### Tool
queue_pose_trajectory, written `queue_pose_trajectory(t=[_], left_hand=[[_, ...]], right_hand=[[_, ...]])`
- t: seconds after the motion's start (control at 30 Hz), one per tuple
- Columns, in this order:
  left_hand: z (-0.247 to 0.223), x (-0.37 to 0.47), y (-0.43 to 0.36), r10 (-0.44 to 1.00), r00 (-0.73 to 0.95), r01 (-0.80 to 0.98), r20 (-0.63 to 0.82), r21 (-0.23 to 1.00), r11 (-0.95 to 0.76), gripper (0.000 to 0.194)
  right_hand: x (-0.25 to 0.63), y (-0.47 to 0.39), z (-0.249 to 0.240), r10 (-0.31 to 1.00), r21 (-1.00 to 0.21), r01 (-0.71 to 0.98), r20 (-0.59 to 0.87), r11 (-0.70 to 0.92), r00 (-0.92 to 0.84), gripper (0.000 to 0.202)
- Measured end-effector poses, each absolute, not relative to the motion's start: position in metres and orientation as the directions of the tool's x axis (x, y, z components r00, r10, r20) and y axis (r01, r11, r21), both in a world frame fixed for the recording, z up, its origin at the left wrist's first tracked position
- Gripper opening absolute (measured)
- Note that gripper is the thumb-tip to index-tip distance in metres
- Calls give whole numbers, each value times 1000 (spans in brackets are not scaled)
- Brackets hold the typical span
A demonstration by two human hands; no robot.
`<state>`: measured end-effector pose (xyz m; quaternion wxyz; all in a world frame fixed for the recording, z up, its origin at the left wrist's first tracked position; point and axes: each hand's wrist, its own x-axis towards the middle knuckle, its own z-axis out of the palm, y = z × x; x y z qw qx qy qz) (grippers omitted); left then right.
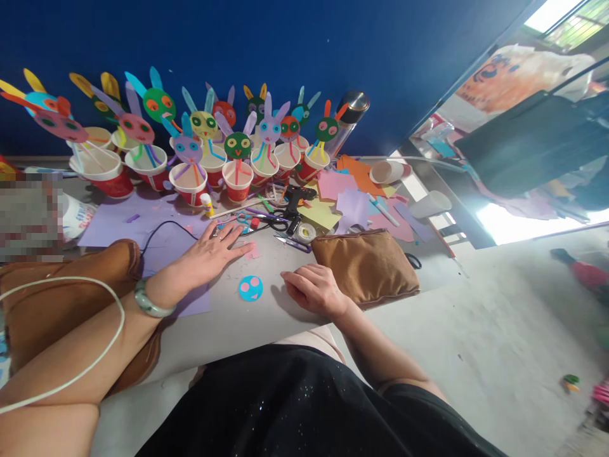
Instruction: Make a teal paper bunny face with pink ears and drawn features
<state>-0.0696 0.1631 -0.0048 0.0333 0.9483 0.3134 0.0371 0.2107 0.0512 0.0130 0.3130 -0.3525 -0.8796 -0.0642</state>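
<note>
Left hand (212, 254) flat and empty, right hand (311, 289) loosely curled, empty, flanking blue paper face (250, 287) at centre frame; a careless sweep could crease it.

The left hand (209, 254) lies flat, palm down, fingers spread and stretched forward, with the bare forearm running back toward the lower left and a pale green bangle (150, 301) around the wrist. The right hand (314, 289) rests knuckles up with its fingers loosely curled under, holding nothing, its forearm angling back to the lower right.
</note>
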Motion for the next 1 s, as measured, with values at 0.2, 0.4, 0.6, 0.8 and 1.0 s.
queue_pose_trajectory(t=[0.2, 0.4, 0.6, 0.8, 1.0], left_hand=[[-5, -69, 163, 605, 794, 597, 50, 117, -794, 66], [0, -68, 163, 594, 804, 588, 37, 99, -803, 65], [1, -69, 162, 591, 804, 582, 57, 120, -804, 67], [-1, -68, 163, 601, 798, 594, 49, 107, -797, 69], [3, -67, 163, 595, 804, 593, 13, 70, -802, 67]], right_hand=[[210, 53, 9, 593, -117, 662, 578, 740, -560, 23], [208, 53, 7, 614, -119, 686, 573, 718, -543, 20], [206, 51, 4, 628, -118, 707, 576, 697, -523, 15], [210, 52, 5, 627, -127, 690, 557, 712, -545, 22], [209, 47, 12, 621, -119, 678, 540, 725, -568, 14]])
